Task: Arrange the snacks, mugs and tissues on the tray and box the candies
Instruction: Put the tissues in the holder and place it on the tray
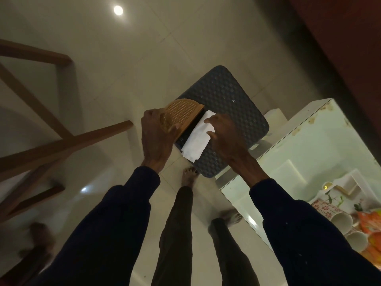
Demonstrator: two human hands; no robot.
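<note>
A tan woven half-round tissue holder (182,112) is gripped in my left hand (157,137), held upright above a dark woven stool (231,104). A stack of white tissues (196,141) sits beside the holder's flat side. My right hand (224,133) pinches the top of the tissues. At the lower right, on a glass-topped table (305,153), lie mugs on their sides: one with a red flower pattern (332,213), another white one (355,241), and a floral mug (334,196). Orange snack packets (371,226) lie next to them.
A wooden chair frame (41,129) stands at the left on the pale tiled floor. A white tray-like item (350,182) rests on the glass table. My legs and bare feet are below. A dark wooden wall is at the upper right.
</note>
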